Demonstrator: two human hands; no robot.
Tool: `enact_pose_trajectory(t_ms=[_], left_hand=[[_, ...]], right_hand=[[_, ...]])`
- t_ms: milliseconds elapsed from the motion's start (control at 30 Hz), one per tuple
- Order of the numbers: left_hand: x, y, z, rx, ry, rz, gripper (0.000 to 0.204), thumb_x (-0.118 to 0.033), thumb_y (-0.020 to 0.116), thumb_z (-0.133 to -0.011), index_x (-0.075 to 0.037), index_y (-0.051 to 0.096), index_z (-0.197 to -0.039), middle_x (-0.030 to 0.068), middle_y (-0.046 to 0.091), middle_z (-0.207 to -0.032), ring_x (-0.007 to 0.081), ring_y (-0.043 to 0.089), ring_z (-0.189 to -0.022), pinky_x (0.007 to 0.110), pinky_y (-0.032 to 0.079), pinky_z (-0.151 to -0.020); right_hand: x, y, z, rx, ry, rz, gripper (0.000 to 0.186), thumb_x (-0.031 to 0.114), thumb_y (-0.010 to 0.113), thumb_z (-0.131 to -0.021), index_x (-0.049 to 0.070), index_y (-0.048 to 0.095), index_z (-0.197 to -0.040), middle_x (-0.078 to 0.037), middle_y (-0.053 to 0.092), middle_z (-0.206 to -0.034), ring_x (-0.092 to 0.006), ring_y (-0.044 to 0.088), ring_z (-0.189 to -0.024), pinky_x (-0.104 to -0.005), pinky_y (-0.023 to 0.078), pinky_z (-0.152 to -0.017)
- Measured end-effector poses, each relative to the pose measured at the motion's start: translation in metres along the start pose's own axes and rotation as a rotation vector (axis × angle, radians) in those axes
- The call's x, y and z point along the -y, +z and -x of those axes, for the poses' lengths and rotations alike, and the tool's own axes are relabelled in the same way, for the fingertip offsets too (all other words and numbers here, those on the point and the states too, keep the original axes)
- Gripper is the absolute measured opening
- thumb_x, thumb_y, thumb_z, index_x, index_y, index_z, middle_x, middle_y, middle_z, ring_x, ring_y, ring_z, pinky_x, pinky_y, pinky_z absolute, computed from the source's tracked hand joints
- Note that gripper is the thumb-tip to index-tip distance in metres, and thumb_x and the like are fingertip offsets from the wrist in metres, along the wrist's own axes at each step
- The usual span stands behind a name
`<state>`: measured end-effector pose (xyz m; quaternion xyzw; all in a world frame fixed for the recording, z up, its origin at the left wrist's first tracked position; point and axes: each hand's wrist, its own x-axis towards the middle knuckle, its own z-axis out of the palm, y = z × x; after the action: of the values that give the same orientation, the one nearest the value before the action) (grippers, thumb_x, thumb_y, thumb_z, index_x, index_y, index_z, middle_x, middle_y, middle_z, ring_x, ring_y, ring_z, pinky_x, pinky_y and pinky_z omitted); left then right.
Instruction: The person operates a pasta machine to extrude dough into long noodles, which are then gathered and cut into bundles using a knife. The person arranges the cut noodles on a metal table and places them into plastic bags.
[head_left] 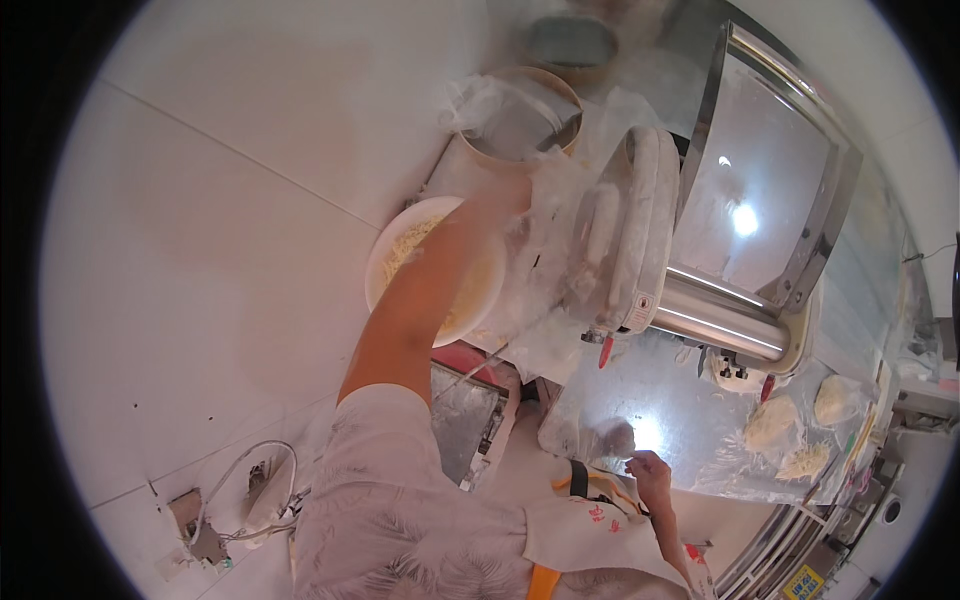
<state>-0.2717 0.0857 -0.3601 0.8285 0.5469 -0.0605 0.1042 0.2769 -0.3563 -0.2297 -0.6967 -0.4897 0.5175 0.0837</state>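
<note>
My left arm reaches up across a white bowl (pixel 376 270) that holds pale yellow shreds. Beyond the bowl, my left hand (pixel 512 192) is blurred at the near side of a round tub (pixel 470 150) with a tan rim and clear plastic over its edge. Its fingers cannot be made out, nor whether it touches the tub. My right hand (pixel 651 474) is low, by the near edge of the steel worktable (pixel 680 400), with its fingers curled together. What it holds, if anything, is too small to name.
A dough-rolling machine (pixel 725 315) with steel rollers and a sloping plate stands on the worktable. Dough pieces (pixel 772 422) and a heap of noodles (pixel 803 462) lie at the right. Another round tub (pixel 572 42) is at the back. A tiled wall (pixel 230 250) bounds the left.
</note>
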Motion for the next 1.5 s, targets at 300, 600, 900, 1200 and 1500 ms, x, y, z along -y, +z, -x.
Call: enact_pose_trajectory(t_ms=[300,600,900,1200,1500], left_hand=[[-0.006,-0.231,0.114,-0.576,-0.408,1.372,0.024,-0.026,0.075,-0.094,-0.005,0.075,-0.104,0.0019,0.074,-0.101,0.0124,0.065,-0.094,0.031,0.051,-0.086],[0.029,-0.191,0.122,-0.346,-0.258,1.061,0.015,-0.006,0.067,-0.089,-0.005,0.072,-0.103,0.0089,0.075,-0.103,0.0213,0.07,-0.091,0.037,0.055,-0.086],[-0.031,-0.203,-0.059,-0.609,-0.214,0.818,0.042,-0.016,0.078,-0.086,-0.002,0.065,-0.124,0.012,0.075,-0.106,0.026,0.074,-0.085,0.041,0.061,-0.072],[0.014,-0.167,-0.18,-0.303,-0.37,0.794,0.06,-0.043,0.088,-0.084,-0.003,0.069,-0.124,0.0039,0.071,-0.09,0.0152,0.066,-0.068,0.033,0.056,-0.057],[0.045,-0.292,-0.063,-0.803,-0.065,1.69,0.029,-0.03,0.065,-0.104,-0.006,0.068,-0.119,0.0035,0.071,-0.109,0.0151,0.067,-0.101,0.035,0.054,-0.088]], right_hand=[[-0.009,-0.004,0.002,-0.042,0.051,-0.048,0.023,0.008,0.066,-0.098,-0.004,0.069,-0.117,-0.014,0.077,-0.093,-0.0198,0.076,-0.084,-0.0316,0.06,-0.078],[-0.007,0.002,-0.004,0.001,0.044,-0.036,0.023,0.009,0.066,-0.099,-0.006,0.069,-0.116,-0.015,0.078,-0.094,-0.0206,0.077,-0.084,-0.0323,0.061,-0.076],[-0.025,0.002,0.002,-0.034,0.065,0.036,0.023,0.008,0.066,-0.098,-0.006,0.07,-0.116,-0.016,0.078,-0.093,-0.0195,0.076,-0.083,-0.0315,0.061,-0.076],[-0.041,0.004,0.01,-0.027,0.163,-0.15,0.022,0.006,0.065,-0.098,-0.008,0.068,-0.115,-0.017,0.077,-0.095,-0.0227,0.077,-0.084,-0.0328,0.064,-0.077],[-0.031,0.01,0.012,-0.02,0.208,-0.149,0.023,0.006,0.064,-0.1,-0.009,0.068,-0.117,-0.018,0.077,-0.097,-0.0231,0.077,-0.085,-0.0332,0.064,-0.077]])
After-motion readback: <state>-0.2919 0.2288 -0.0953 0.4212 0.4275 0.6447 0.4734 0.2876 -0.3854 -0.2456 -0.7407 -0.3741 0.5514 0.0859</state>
